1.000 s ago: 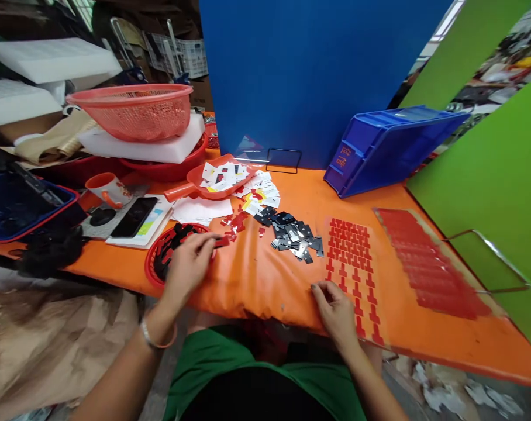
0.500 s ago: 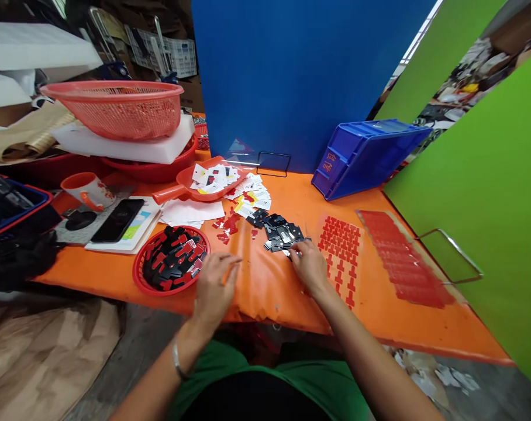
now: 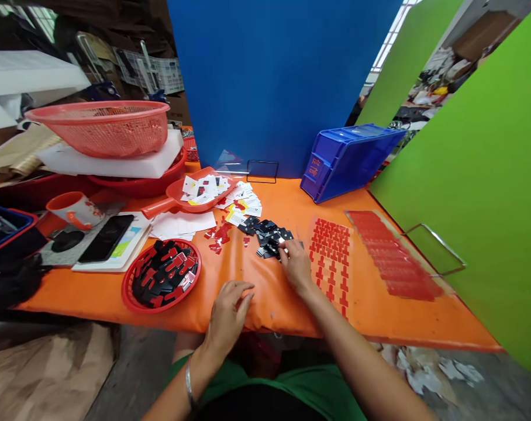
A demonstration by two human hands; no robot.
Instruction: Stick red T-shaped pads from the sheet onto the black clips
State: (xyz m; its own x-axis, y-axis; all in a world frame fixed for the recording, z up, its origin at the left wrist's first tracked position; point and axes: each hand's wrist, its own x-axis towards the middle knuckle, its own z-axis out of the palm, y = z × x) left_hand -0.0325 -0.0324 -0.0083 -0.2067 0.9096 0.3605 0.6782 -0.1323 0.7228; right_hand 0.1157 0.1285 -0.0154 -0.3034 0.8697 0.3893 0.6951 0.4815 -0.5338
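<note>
My right hand (image 3: 296, 266) is at the near right edge of a pile of small flat black pieces (image 3: 268, 234). Its fingertips pinch what looks like one black piece, mostly hidden by the fingers. Above the table's front edge hovers my left hand (image 3: 230, 307), holding nothing, thumb and fingers apart. To its left, a round red basket (image 3: 124, 292) is filled with black pieces bearing red T-shaped stickers. Right of my right hand lies a sheet of red T-shaped stickers (image 3: 331, 240). Loose red bits (image 3: 220, 235) are scattered left of the black pile.
An orange dustpan (image 3: 173, 202) heaped with white cards lies behind, with more cards (image 3: 251, 204) beside it. A phone (image 3: 107, 237), a mug (image 3: 75, 210) and stacked baskets (image 3: 111, 131) stand left. A blue bin (image 3: 331, 164) and a red sheet (image 3: 392, 254) are right.
My left hand has moved away from the basket, toward me and to the right, with its fingers parting. My right hand stays at the black pile. The head view has shifted slightly.
</note>
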